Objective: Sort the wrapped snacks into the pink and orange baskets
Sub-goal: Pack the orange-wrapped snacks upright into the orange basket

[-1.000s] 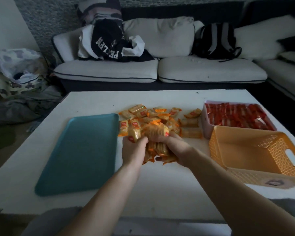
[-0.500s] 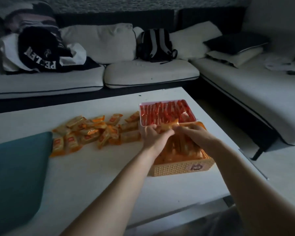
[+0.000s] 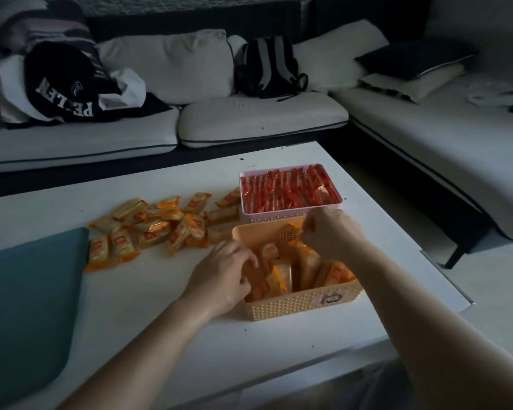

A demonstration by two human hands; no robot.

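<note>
With the pink basket (image 3: pixel 290 216) full of red snacks (image 3: pixel 289 189), our left hand (image 3: pixel 221 275) and right hand (image 3: pixel 330 232) hover over the orange basket (image 3: pixel 302 304), fingers loosely curled, grip unclear, while many orange snacks (image 3: pixel 157 224) wait on the desk (image 3: pixel 148 306).

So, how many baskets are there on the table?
2. The pink basket stands farther from the person, filled with red snacks. The orange basket stands directly in front of it, nearer, under both hands, holding orange-wrapped snacks.
</note>
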